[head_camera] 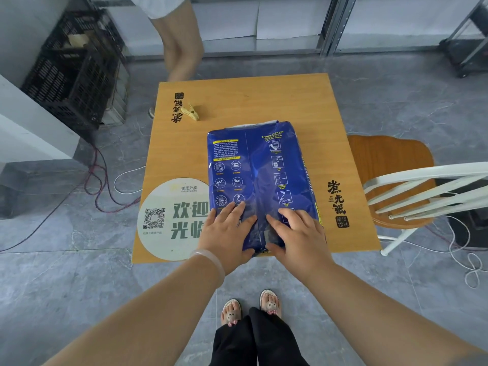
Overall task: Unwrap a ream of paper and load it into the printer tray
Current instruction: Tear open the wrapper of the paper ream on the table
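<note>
Wooden table (303,101), blue ream of paper (261,167) flat, left hand (227,231) and right hand (298,233) spread-fingered on its near end, gripping nothing.

Views: one, head-worn, wide-angle. Position: above the near edge of the desk (237,101), the wearer standing. Direction: forward and steeply down; the wearer's own feet show at the bottom of the frame, below both grips. Range: close, with left hand (229,233) and right hand (298,233) near the centre, forearms running to the lower corners. Coverage: whole desk top, floor on all sides, a chair (412,191) right of the grips, shelving beyond them. Edges bow from lens distortion. Shared field: none, single view.
</note>
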Demonstrator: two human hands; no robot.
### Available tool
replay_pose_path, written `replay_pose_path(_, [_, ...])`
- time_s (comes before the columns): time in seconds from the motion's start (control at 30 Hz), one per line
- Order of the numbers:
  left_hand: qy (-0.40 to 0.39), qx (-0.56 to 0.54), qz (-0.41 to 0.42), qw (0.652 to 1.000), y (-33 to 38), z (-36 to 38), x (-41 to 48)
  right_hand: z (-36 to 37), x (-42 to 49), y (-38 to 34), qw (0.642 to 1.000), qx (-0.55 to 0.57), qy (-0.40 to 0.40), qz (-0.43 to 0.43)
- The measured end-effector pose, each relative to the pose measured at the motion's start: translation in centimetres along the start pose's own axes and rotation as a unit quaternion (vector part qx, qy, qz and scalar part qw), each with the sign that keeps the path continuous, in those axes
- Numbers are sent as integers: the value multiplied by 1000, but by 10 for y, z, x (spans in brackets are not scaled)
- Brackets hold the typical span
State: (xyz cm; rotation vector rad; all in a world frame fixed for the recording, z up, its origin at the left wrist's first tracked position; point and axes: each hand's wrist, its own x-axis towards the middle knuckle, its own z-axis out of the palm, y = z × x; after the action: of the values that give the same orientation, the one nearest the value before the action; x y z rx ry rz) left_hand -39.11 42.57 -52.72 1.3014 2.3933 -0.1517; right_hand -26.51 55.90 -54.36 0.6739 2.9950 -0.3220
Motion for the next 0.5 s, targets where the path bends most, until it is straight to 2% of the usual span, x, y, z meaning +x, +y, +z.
replay_pose_path(0.23, [-2,8,5,1000,-1,-3,3,3,-6,8,999,-20,-2,-39])
replay_pose_path(0.5, [-40,24,36,998,-8,-10,5,-3,1,13,998,-34,-6,-52])
